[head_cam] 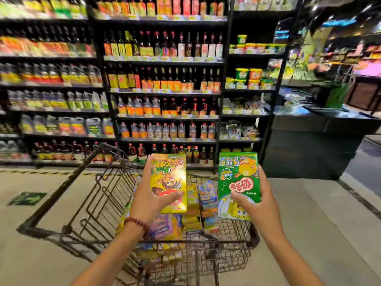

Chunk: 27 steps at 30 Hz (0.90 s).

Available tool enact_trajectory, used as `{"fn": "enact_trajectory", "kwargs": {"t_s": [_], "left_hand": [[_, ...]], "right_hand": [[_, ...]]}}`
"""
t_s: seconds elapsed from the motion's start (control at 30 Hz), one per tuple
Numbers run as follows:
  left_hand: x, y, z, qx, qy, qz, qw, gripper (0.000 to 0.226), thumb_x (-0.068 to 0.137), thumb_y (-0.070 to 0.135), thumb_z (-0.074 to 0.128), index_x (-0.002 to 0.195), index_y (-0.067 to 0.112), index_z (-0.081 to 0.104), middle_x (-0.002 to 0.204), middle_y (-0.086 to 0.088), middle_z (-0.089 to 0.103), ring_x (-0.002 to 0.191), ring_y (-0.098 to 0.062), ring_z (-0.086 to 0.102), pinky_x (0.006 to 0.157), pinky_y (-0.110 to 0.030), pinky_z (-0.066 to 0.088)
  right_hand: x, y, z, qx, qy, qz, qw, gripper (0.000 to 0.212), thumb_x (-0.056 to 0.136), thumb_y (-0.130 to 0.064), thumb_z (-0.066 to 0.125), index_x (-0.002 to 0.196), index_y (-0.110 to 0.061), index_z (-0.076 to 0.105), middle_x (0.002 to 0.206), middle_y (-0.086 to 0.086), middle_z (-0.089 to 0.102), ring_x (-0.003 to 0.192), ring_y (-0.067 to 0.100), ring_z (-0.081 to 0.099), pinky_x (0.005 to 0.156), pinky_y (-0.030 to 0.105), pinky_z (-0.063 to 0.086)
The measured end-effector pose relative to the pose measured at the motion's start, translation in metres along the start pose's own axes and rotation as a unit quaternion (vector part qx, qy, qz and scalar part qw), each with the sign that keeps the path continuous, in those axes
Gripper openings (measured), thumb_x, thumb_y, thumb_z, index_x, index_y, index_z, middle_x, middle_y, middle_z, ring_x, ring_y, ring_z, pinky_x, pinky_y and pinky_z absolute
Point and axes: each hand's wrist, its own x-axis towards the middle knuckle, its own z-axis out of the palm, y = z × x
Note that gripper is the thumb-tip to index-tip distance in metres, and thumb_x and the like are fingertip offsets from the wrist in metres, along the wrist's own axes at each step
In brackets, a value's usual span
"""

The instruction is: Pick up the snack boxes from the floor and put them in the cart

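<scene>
Left hand (152, 200): wrapped around the lower part of the yellow snack box (169, 182), thumb across its printed front, fingers behind; a red bead bracelet (137, 223) sits on the wrist.
Right hand (254, 200): gripping the green snack box (238, 184) at its lower half, thumb on the front, fingers along the right edge.
Yellow snack box: held upright above the cart (99, 195), long axis vertical, printed face toward the camera, top edge pointing at the shelves (165, 62).
Green snack box: also upright with its long axis vertical, face toward the camera; its red lettering reads upside down. It is just beside the yellow one, not touching.
Cart: a dark wire basket below both hands, with other colourful boxes (198, 207) stacked inside it.
Shelves: rows of bottles behind the cart, blurred.
Floor (51, 234): pale, with a green marker (27, 198) at left.
</scene>
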Motion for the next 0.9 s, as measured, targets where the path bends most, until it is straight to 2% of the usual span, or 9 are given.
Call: {"fn": "enact_trajectory", "kwargs": {"t_s": [0.13, 0.23, 0.27, 0.37, 0.47, 0.57, 0.67, 0.8, 0.9], "left_hand": [[0.037, -0.039, -0.007, -0.004, -0.002, -0.047, 0.999, 0.125, 0.047, 0.044, 0.091, 0.145, 0.05, 0.013, 0.142, 0.023, 0.029, 0.129, 0.004, 0.031, 0.105, -0.035, 0.04], [0.066, -0.063, 0.006, 0.017, 0.004, -0.058, 0.998, 0.124, 0.054, 0.035, 0.091, 0.148, 0.043, 0.011, 0.137, 0.021, 0.03, 0.095, 0.03, 0.043, 0.076, -0.003, 0.043], [0.076, -0.07, 0.013, 0.031, 0.005, -0.058, 0.998, 0.122, 0.057, 0.031, 0.089, 0.149, 0.038, 0.01, 0.134, 0.021, 0.029, 0.085, 0.032, 0.041, 0.07, 0.0, 0.041], [0.099, -0.093, 0.036, 0.047, -0.002, -0.071, 0.996, 0.121, 0.055, 0.039, 0.085, 0.149, 0.038, 0.008, 0.136, 0.023, 0.023, 0.117, 0.012, 0.031, 0.096, -0.017, 0.036], [0.109, -0.124, 0.064, 0.057, -0.019, -0.113, 0.992, 0.122, 0.05, 0.049, 0.081, 0.146, 0.042, 0.007, 0.14, 0.022, 0.019, 0.128, 0.002, 0.02, 0.108, -0.032, 0.029], [0.108, -0.155, 0.094, 0.063, -0.042, -0.171, 0.982, 0.123, 0.047, 0.055, 0.082, 0.143, 0.048, 0.005, 0.143, 0.023, 0.018, 0.136, -0.003, 0.02, 0.111, -0.035, 0.03], [0.105, -0.186, 0.122, 0.063, -0.049, -0.21, 0.974, 0.121, 0.047, 0.058, 0.086, 0.135, 0.059, 0.004, 0.146, 0.024, 0.016, 0.138, -0.006, 0.023, 0.112, -0.037, 0.031], [0.094, -0.22, 0.145, 0.061, -0.072, -0.26, 0.961, 0.12, 0.055, 0.034, 0.089, 0.145, 0.042, 0.01, 0.134, 0.037, 0.017, 0.127, 0.001, 0.035, 0.1, -0.012, 0.032], [0.086, -0.245, 0.155, 0.088, -0.107, -0.295, 0.945, 0.121, 0.051, 0.046, 0.086, 0.14, 0.05, 0.005, 0.144, 0.025, 0.021, 0.131, -0.012, 0.04, 0.104, -0.029, 0.04]], "right_hand": [[0.034, 0.02, 0.035, 0.0, -0.016, 0.018, 1.0, 0.09, 0.073, -0.022, 0.082, 0.142, -0.05, 0.031, 0.112, -0.023, 0.063, 0.09, -0.012, 0.062, 0.061, 0.01, 0.05], [0.067, 0.04, 0.045, -0.006, -0.01, 0.042, 0.999, 0.088, 0.073, -0.02, 0.082, 0.135, -0.055, 0.03, 0.109, -0.026, 0.062, 0.084, -0.016, 0.061, 0.058, 0.008, 0.048], [0.079, 0.048, 0.046, -0.01, -0.007, 0.049, 0.999, 0.089, 0.073, -0.019, 0.082, 0.134, -0.056, 0.029, 0.108, -0.027, 0.061, 0.082, -0.017, 0.061, 0.057, 0.007, 0.048], [0.112, 0.08, 0.046, -0.024, -0.012, 0.072, 0.997, 0.09, 0.074, -0.019, 0.082, 0.134, -0.056, 0.027, 0.106, -0.027, 0.059, 0.079, -0.015, 0.062, 0.055, 0.009, 0.049], [0.135, 0.117, 0.049, -0.03, -0.023, 0.098, 0.994, 0.092, 0.073, -0.02, 0.082, 0.14, -0.051, 0.027, 0.107, -0.024, 0.06, 0.084, -0.009, 0.061, 0.061, 0.013, 0.051], [0.146, 0.158, 0.057, -0.031, -0.055, 0.138, 0.988, 0.091, 0.072, -0.022, 0.083, 0.137, -0.053, 0.028, 0.105, -0.029, 0.059, 0.084, -0.006, 0.063, 0.069, 0.025, 0.055], [0.15, 0.192, 0.07, -0.031, -0.085, 0.168, 0.982, 0.09, 0.071, -0.02, 0.083, 0.133, -0.056, 0.029, 0.107, -0.029, 0.059, 0.084, -0.008, 0.064, 0.065, 0.018, 0.055], [0.139, 0.234, 0.085, -0.019, -0.118, 0.222, 0.968, 0.091, 0.072, -0.016, 0.083, 0.137, -0.05, 0.029, 0.111, -0.03, 0.057, 0.091, -0.012, 0.062, 0.063, 0.012, 0.052], [0.129, 0.256, 0.094, -0.022, -0.145, 0.254, 0.956, 0.092, 0.073, -0.014, 0.082, 0.141, -0.044, 0.028, 0.113, -0.025, 0.058, 0.09, -0.017, 0.06, 0.063, 0.009, 0.05]]}}
